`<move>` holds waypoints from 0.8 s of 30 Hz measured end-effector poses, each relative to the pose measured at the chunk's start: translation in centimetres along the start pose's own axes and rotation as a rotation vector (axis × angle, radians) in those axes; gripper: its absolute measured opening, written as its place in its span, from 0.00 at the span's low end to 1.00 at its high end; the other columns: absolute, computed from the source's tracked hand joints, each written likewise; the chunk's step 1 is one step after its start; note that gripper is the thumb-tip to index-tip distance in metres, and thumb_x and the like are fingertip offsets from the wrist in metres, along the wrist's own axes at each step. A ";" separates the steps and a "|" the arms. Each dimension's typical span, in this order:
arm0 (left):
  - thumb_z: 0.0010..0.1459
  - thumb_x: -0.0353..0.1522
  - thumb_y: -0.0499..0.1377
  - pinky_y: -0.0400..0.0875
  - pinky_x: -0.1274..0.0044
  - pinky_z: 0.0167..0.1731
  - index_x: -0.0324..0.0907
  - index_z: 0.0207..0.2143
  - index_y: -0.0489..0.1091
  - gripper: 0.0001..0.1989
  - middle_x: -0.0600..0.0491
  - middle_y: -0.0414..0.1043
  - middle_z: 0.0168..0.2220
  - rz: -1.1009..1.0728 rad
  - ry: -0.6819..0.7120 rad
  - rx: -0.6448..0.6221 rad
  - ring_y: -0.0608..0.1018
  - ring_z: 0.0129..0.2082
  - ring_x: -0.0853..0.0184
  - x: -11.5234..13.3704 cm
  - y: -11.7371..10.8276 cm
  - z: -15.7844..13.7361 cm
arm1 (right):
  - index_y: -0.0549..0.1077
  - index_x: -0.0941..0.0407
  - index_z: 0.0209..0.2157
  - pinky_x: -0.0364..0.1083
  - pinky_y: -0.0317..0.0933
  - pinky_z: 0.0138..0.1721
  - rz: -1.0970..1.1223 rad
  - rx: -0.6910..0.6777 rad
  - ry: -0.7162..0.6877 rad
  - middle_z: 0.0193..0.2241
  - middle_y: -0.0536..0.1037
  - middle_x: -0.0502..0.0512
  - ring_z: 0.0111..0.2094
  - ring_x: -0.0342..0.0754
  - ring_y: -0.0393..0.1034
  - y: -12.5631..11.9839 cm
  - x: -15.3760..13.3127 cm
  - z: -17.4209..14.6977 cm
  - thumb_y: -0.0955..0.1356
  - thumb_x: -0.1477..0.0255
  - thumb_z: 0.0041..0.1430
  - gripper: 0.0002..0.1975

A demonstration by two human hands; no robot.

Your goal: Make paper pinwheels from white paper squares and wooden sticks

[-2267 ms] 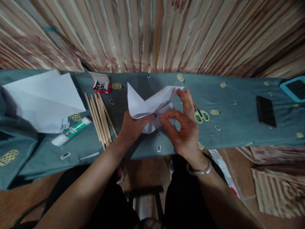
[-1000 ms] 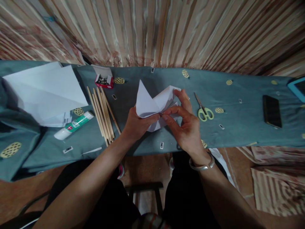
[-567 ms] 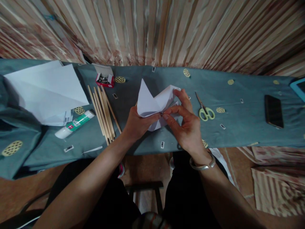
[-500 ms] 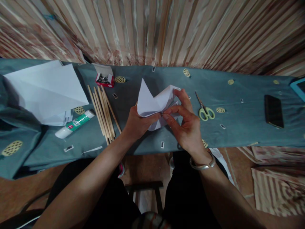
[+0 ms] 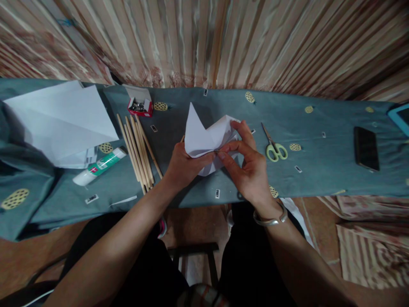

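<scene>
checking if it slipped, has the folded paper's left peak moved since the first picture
Yes: the folded paper's left peak has shifted rightward, away from the red box.

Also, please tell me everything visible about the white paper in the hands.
The white paper is thin, folded and curved, a sharp corner pointing toward the curtain. Over the teal cloth, the left hand grips its left side; the right hand touches its right side and pinches a tiny dark thing, unidentifiable, near its middle.
</scene>
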State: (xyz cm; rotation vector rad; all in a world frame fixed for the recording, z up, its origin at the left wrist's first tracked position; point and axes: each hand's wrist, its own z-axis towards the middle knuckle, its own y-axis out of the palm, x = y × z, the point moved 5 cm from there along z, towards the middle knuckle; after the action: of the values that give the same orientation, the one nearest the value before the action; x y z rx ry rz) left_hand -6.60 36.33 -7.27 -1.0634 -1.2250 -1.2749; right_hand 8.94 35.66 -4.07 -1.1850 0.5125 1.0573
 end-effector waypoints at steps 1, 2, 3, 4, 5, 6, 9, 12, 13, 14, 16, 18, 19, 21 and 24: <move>0.43 0.32 0.70 0.73 0.79 0.26 0.38 0.25 0.76 0.08 0.54 0.77 0.24 -0.003 0.000 -0.007 0.77 0.24 0.68 0.0 0.0 0.0 | 0.74 0.52 0.32 0.64 0.38 0.68 -0.001 0.002 0.004 0.64 0.64 0.51 0.70 0.56 0.45 0.0 0.0 0.0 0.69 0.73 0.58 0.02; 0.43 0.32 0.70 0.73 0.79 0.26 0.38 0.25 0.76 0.08 0.54 0.77 0.24 -0.005 -0.002 -0.015 0.77 0.24 0.68 0.1 0.1 -0.1 | 0.74 0.53 0.32 0.64 0.38 0.68 -0.001 0.002 0.007 0.63 0.64 0.51 0.70 0.55 0.45 0.0 0.0 0.0 0.69 0.73 0.58 0.02; 0.43 0.32 0.70 0.73 0.79 0.25 0.38 0.25 0.76 0.08 0.54 0.77 0.24 -0.008 -0.002 -0.019 0.77 0.24 0.68 0.1 0.1 -0.1 | 0.74 0.53 0.32 0.64 0.38 0.68 -0.002 0.002 0.010 0.63 0.65 0.52 0.70 0.55 0.45 0.0 0.1 0.0 0.69 0.73 0.58 0.02; 0.43 0.32 0.70 0.73 0.79 0.25 0.38 0.25 0.76 0.08 0.54 0.77 0.24 -0.009 -0.003 -0.021 0.77 0.23 0.68 0.1 0.1 -0.1 | 0.74 0.53 0.32 0.64 0.38 0.68 0.000 0.001 0.013 0.63 0.65 0.52 0.69 0.55 0.45 0.0 0.1 0.0 0.69 0.73 0.58 0.02; 0.43 0.32 0.69 0.73 0.79 0.25 0.38 0.26 0.76 0.07 0.54 0.77 0.24 -0.007 -0.006 -0.021 0.77 0.24 0.68 0.0 0.1 -0.1 | 0.74 0.53 0.32 0.64 0.38 0.68 0.002 -0.001 0.016 0.63 0.65 0.52 0.69 0.55 0.46 0.0 0.1 0.0 0.69 0.73 0.58 0.02; 0.44 0.32 0.69 0.73 0.79 0.25 0.37 0.26 0.77 0.07 0.54 0.77 0.24 -0.004 -0.006 -0.015 0.77 0.24 0.68 0.0 0.1 -0.1 | 0.74 0.53 0.32 0.64 0.38 0.68 0.004 -0.002 0.020 0.63 0.65 0.52 0.69 0.55 0.46 0.0 0.1 0.0 0.69 0.73 0.58 0.02; 0.43 0.32 0.70 0.73 0.79 0.26 0.37 0.26 0.76 0.08 0.54 0.77 0.25 0.006 -0.009 -0.002 0.77 0.25 0.67 -0.2 -0.1 0.0 | 0.74 0.53 0.32 0.64 0.38 0.68 0.016 -0.001 0.031 0.63 0.65 0.52 0.69 0.55 0.46 0.1 0.2 0.0 0.69 0.72 0.58 0.01; 0.42 0.32 0.70 0.74 0.78 0.28 0.37 0.29 0.77 0.10 0.53 0.78 0.27 -0.015 -0.014 0.000 0.78 0.26 0.66 -0.4 -0.2 0.0 | 0.74 0.53 0.32 0.63 0.39 0.68 0.028 -0.008 0.040 0.63 0.65 0.53 0.69 0.55 0.47 0.1 0.2 0.1 0.69 0.72 0.58 0.01; 0.42 0.32 0.70 0.74 0.78 0.28 0.38 0.29 0.77 0.11 0.53 0.79 0.27 -0.026 -0.017 -0.003 0.78 0.27 0.66 -0.5 -0.2 0.0 | 0.74 0.53 0.32 0.63 0.39 0.68 0.031 -0.011 0.044 0.63 0.65 0.53 0.69 0.55 0.48 0.1 0.2 0.1 0.69 0.72 0.58 0.01; 0.41 0.32 0.71 0.75 0.78 0.29 0.38 0.30 0.78 0.11 0.53 0.79 0.28 -0.038 -0.018 -0.002 0.79 0.27 0.66 -0.6 -0.2 0.0 | 0.74 0.53 0.32 0.63 0.39 0.68 0.035 -0.012 0.048 0.63 0.66 0.54 0.69 0.55 0.48 0.1 0.2 0.1 0.69 0.72 0.58 0.01; 0.41 0.31 0.71 0.75 0.77 0.29 0.37 0.30 0.78 0.11 0.53 0.79 0.28 -0.061 -0.018 0.001 0.79 0.28 0.66 -0.7 -0.2 0.0 | 0.75 0.53 0.32 0.63 0.39 0.68 0.043 -0.012 0.054 0.63 0.65 0.54 0.69 0.55 0.48 0.1 0.1 0.1 0.69 0.72 0.58 0.01; 0.41 0.30 0.71 0.75 0.78 0.29 0.37 0.29 0.77 0.11 0.53 0.79 0.27 -0.075 -0.018 0.008 0.79 0.27 0.66 -0.8 -0.2 0.0 | 0.75 0.53 0.32 0.63 0.39 0.68 0.050 -0.013 0.055 0.63 0.66 0.54 0.69 0.55 0.48 0.1 0.1 0.1 0.69 0.72 0.58 0.01; 0.41 0.30 0.71 0.74 0.78 0.28 0.37 0.28 0.77 0.10 0.54 0.79 0.27 -0.079 -0.015 0.009 0.78 0.26 0.66 -0.8 -0.2 0.1 | 0.75 0.53 0.32 0.63 0.39 0.68 0.053 -0.014 0.055 0.63 0.66 0.53 0.69 0.55 0.48 0.1 0.1 0.1 0.69 0.71 0.58 0.01; 0.40 0.30 0.71 0.74 0.79 0.27 0.38 0.28 0.77 0.10 0.54 0.79 0.27 -0.079 -0.011 0.009 0.78 0.26 0.67 -0.8 -0.2 0.1 | 0.75 0.53 0.32 0.63 0.39 0.68 0.059 -0.014 0.055 0.63 0.66 0.53 0.69 0.56 0.48 0.1 0.2 0.1 0.69 0.71 0.58 0.01; 0.40 0.31 0.72 0.74 0.78 0.28 0.37 0.29 0.77 0.12 0.53 0.79 0.27 -0.070 -0.018 0.015 0.79 0.27 0.66 -0.9 -0.2 0.1 | 0.75 0.53 0.32 0.63 0.39 0.68 0.063 -0.012 0.054 0.63 0.66 0.54 0.69 0.55 0.48 0.1 0.2 0.1 0.69 0.71 0.58 0.02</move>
State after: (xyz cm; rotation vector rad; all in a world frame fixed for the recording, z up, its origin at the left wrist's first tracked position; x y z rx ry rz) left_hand -6.69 36.50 -8.16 -1.0309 -1.2932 -1.3094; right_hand 8.90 35.81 -4.23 -1.2179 0.5897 1.0854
